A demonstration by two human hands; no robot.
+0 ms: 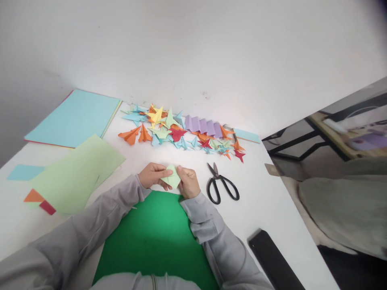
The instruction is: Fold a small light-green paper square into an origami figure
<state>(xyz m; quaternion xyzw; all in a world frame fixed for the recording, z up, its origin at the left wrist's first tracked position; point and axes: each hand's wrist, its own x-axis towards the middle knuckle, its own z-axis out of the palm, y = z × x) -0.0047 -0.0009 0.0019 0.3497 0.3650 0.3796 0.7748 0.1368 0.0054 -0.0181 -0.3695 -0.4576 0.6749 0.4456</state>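
Between my two hands is a small folded piece of light green paper (173, 178), held up just above the far edge of a green mat (154, 229). My left hand (153, 175) pinches its left side, thumb on top. At its right edge my right hand (189, 182) grips it with curled fingers, some of them hidden behind the thumb. Beyond my hands lie several folded paper figures in many colours, among them an orange one (129, 136), a yellow one (156, 116) and a purple pleated strip (203, 125). Black-handled scissors (222, 182) rest to the right, blades partly apart.
Light blue sheets (75, 119) are stacked at the back left, with large light green paper (69, 181) in front. Small blue (26, 172), orange (33, 196) and red (47, 207) scraps lie nearby. A long black object (273, 257) lies at the front right of the white table (290, 225).
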